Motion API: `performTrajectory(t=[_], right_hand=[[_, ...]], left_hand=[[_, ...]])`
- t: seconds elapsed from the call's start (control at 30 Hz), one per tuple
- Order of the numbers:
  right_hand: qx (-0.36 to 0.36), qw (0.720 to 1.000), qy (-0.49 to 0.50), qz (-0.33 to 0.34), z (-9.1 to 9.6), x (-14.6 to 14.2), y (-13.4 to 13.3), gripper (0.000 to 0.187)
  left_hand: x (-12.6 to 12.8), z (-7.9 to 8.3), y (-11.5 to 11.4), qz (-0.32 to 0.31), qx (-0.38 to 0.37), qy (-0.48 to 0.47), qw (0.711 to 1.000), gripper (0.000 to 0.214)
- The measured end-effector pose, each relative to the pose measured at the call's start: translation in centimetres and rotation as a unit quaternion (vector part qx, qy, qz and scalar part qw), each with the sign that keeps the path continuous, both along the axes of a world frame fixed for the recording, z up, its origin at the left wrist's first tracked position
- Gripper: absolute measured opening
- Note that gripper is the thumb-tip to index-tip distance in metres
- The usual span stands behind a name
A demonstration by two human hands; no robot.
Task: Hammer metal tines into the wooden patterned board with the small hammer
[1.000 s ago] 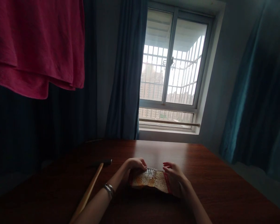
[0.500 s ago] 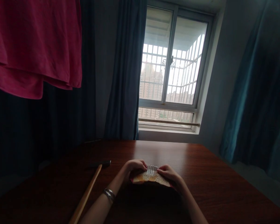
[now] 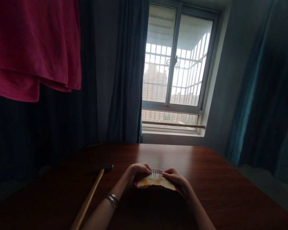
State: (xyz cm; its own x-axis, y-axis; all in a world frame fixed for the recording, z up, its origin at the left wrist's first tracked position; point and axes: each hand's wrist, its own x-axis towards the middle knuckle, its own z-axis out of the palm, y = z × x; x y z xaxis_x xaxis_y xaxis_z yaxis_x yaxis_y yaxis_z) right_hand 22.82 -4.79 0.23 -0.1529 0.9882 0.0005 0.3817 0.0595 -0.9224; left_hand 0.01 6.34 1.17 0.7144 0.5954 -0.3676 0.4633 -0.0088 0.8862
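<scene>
Between my two hands is a bent piece of printed card or paper (image 3: 156, 182), pale with dark specks and an orange-yellow patch, pink at its side edges. A row of several thin metal nails (image 3: 156, 172) stands up along its far edge. My left hand (image 3: 140, 168) is closed on the left side, fingertips beside the leftmost nail. On the right side my right hand (image 3: 174, 176) pinches it the same way, close to the last nail. The fingers under the sheet are hidden. To the left of my left forearm lies a hammer (image 3: 90, 195) with a wooden handle and dark head.
A reddish-brown wooden table (image 3: 220, 182) extends to the wall under a barred window (image 3: 174, 64). Blue curtains (image 3: 128, 73) hang beside the window, and another curtain is at the right. A pink cloth (image 3: 36, 48) hangs at the upper left.
The view has shifted very slightly. Both hands keep their hold on the card, and the nails and hammer stay in place.
</scene>
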Motion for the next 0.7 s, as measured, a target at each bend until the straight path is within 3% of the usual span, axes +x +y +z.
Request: performTrajectory(t=[0.4, 0.7], right_hand=[[0.139, 0.988, -0.051, -0.036, 1.7, 0.4, -0.6, 0.033], [0.133, 0.989, -0.056, -0.033, 1.4, 0.5, -0.7, 0.033]], left_hand=[[-0.7, 2.6, -0.8, -0.015, 0.121, -0.035, 0.992, 0.043], [-0.8, 2.7, -1.0, -0.016, 0.137, -0.026, 0.990, 0.045]])
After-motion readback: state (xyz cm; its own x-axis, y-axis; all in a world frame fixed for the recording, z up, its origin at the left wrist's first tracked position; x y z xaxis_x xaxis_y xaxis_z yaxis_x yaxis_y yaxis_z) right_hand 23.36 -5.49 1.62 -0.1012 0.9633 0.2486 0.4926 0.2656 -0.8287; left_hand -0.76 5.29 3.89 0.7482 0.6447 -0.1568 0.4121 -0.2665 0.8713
